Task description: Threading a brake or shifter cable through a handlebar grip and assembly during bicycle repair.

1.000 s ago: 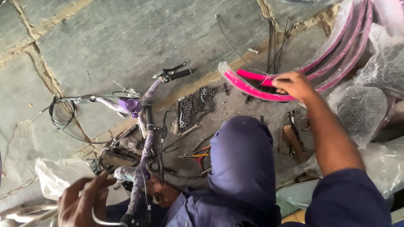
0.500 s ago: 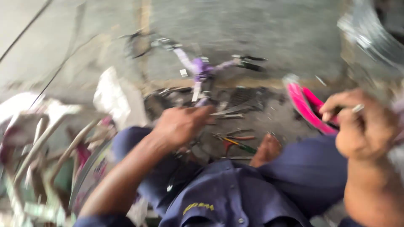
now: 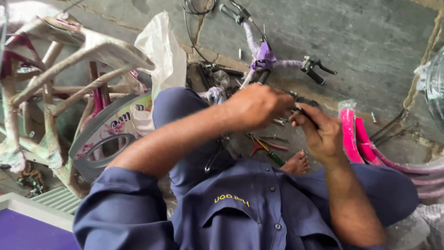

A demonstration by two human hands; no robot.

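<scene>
- Left hand [image 3: 256,106] is held above the knee, fingers curled together, pinching a small dark part [image 3: 296,109]; what it is cannot be told.
- Right hand [image 3: 321,132] is met at the same part, fingers bent round it.
- Purple handlebar [image 3: 263,55] is laid on the stone floor [image 3: 370,41], just beyond the hands.
- Pink mudguards [image 3: 351,139] are seen beside the right wrist.
- Paper-wrapped bicycle frame [image 3: 69,55] is stood at the left.

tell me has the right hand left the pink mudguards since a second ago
Yes. The right hand has come off the pink mudguards and now meets the left hand in front of the chest.
</scene>
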